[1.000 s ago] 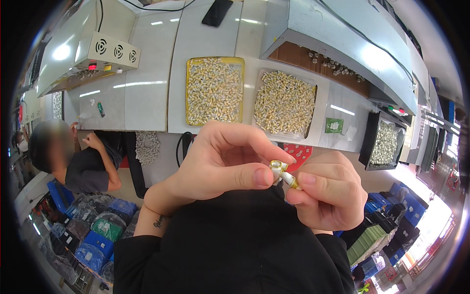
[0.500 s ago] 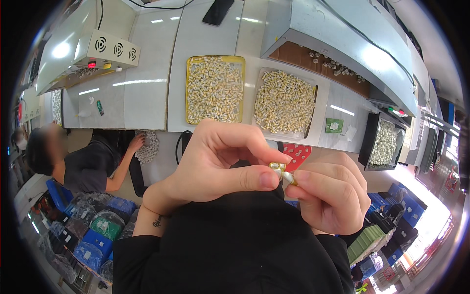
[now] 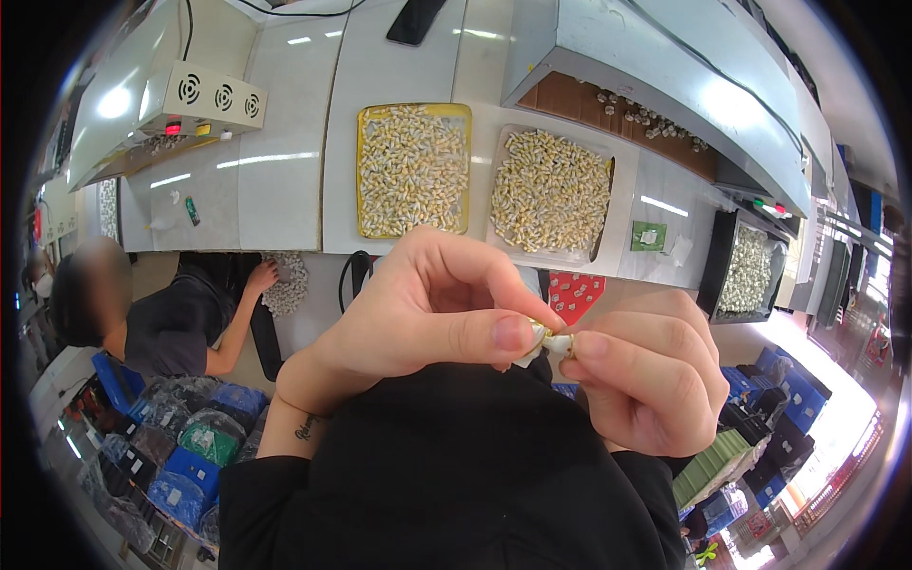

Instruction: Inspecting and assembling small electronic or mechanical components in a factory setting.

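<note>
My left hand (image 3: pixel 423 309) pinches a small white-and-gold squarish piece (image 3: pixel 533 348) between thumb and forefinger, its far part hidden by the fingertips. My right hand (image 3: pixel 655 370) pinches a small white piece with a gold end (image 3: pixel 559 344), mostly visible between the two hands. The two pieces touch end to end; I cannot tell whether one is inside the other. Beyond my hands, a yellow tray (image 3: pixel 361 176) and a pale tray (image 3: pixel 546 256) lie on the table, both filled with similar small white-and-gold pieces.
A black tray (image 3: pixel 714 275) of pieces sits at right, near a green packet (image 3: pixel 649 237). Box-shaped machines (image 3: pixel 211 100) stand at far left and right. A phone (image 3: pixel 416 21) lies at the back. A co-worker's hand (image 3: pixel 262 277) touches a whitish pile (image 3: pixel 287 288). Blue bins (image 3: pixel 176 494) are stacked below left.
The piece in my left hand has turned and is more covered by my thumb. My right hand's piece now lies more level, in line with it.
</note>
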Motion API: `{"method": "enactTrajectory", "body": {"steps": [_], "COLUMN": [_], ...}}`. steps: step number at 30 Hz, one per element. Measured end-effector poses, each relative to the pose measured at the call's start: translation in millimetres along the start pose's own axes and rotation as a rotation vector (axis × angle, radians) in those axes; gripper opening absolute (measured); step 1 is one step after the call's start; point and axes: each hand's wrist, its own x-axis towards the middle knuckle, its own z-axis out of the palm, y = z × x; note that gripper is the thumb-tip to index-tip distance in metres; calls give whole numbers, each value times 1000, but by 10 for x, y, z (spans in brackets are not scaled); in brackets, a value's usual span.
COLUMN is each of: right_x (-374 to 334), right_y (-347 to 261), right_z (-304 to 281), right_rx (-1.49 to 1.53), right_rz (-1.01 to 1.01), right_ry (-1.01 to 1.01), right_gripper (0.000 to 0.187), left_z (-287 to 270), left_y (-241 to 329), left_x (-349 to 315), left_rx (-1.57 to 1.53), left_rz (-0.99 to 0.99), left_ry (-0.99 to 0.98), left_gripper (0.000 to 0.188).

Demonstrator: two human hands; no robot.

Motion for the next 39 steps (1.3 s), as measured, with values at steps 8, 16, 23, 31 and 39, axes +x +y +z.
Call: {"method": "enactTrajectory", "body": {"steps": [8,16,23,31,39], "right_x": [-7,19,41,35,41], "right_y": [-74,-87,-33,93,144], "right_z": [-65,-79,-76,-38,-49], "right_rx": [3,-42,-62,35,24], "right_rz": [86,98,105,90,33], "right_ry": [-119,-134,-136,-77,-136], "right_gripper": [33,32,30,27,23], "left_z": [-22,8,-6,-18,-43], "left_y": [-26,-50,-23,-31,-25], "left_x": [-19,-1,-8,9,27], "left_rx": [-46,3,-151,-121,-90], "left_rz": [-65,-58,-119,-113,-144], "left_ry": [-8,51,-48,-33,-30], "left_gripper": [17,39,21,18,18]}}
